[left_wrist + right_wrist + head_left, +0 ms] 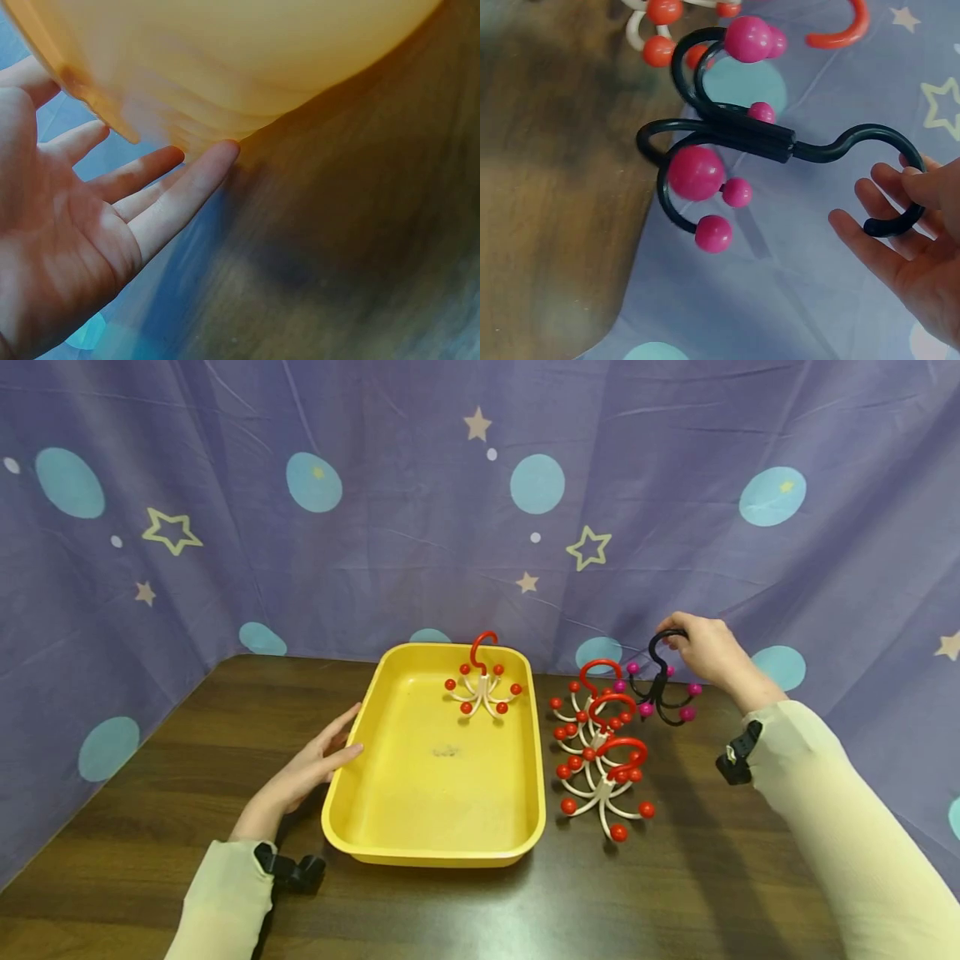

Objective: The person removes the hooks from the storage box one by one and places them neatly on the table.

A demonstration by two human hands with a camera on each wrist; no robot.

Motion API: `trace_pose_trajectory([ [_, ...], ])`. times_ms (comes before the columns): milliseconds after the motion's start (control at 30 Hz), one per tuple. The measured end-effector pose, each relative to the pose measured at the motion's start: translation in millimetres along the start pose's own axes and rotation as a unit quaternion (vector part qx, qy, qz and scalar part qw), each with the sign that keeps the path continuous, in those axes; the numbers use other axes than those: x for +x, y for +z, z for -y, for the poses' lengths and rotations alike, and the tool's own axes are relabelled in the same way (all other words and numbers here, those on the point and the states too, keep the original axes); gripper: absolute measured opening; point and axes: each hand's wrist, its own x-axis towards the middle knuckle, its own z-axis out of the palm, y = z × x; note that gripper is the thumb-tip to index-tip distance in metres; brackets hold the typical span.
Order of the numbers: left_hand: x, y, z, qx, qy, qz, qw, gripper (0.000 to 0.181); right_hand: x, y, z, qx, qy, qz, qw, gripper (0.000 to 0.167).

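Observation:
My right hand pinches the curved hook of a black hanger with several pink ball-tipped arms. In the right wrist view the thumb and fingers of the right hand close round the hook's end, and the black hanger extends away from them. My left hand touches the left rim of a yellow tray, thumb over the edge. From the left wrist camera, the left hand has straight fingers against the tray's outer side. Inside the tray stands a white hanger with a red hook.
Right of the tray, three white hangers with red hooks and red balls stand in a close row on the brown wooden table. A purple curtain with stars and circles hangs behind the table.

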Motion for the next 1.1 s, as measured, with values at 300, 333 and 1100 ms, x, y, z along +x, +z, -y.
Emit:
trace_pose_trajectory([
  [300, -0.4, 0.3, 1.4, -0.005, -0.001, -0.001, 1.0000, 0.067, -2.6, 19.9, -13.9, 0.005, 0.001, -0.014, 0.9999, 0.019],
  [333, -0.5, 0.4, 1.4, -0.006, -0.002, 0.000, 1.0000, 0.067, -3.0, 22.3, -15.5, 0.005, 0.000, -0.019, 0.9998, 0.019],
  [1100, -0.8, -0.4, 1.1, -0.008, 0.002, -0.002, 1.0000, 0.068, -7.4, 55.5, -23.9, 0.023, 0.016, -0.034, 0.9990, 0.020],
])
